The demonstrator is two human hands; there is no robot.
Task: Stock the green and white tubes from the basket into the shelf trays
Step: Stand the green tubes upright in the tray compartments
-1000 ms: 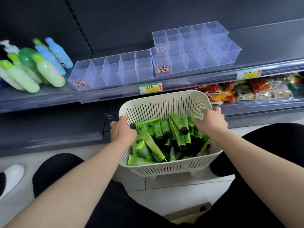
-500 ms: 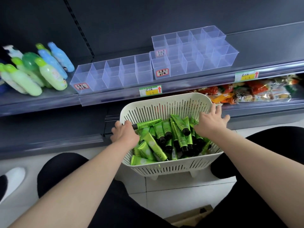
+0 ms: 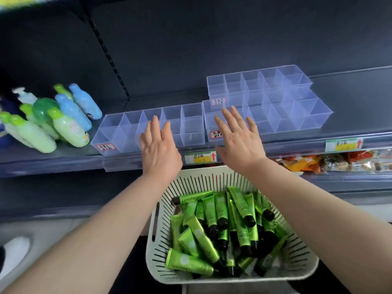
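Pretty clearly a shop: price tag point(image 3: 200, 157) on the shelf point(image 3: 53, 164) edge between left hand point(image 3: 159, 151) and right hand point(image 3: 239, 143), labelled clear trays point(image 3: 192, 124) behind them, bottles point(image 3: 67, 128) further left, snack packets point(image 3: 305, 162) down right.

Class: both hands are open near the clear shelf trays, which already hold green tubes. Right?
No: in the head view the clear shelf trays are empty; the green tubes lie in the basket. The left hand and right hand are indeed open.

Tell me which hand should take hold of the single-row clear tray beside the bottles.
Likely left. The left hand is open, fingers over the single-row tray's front wall; the right hand is open before the neighbouring tray.
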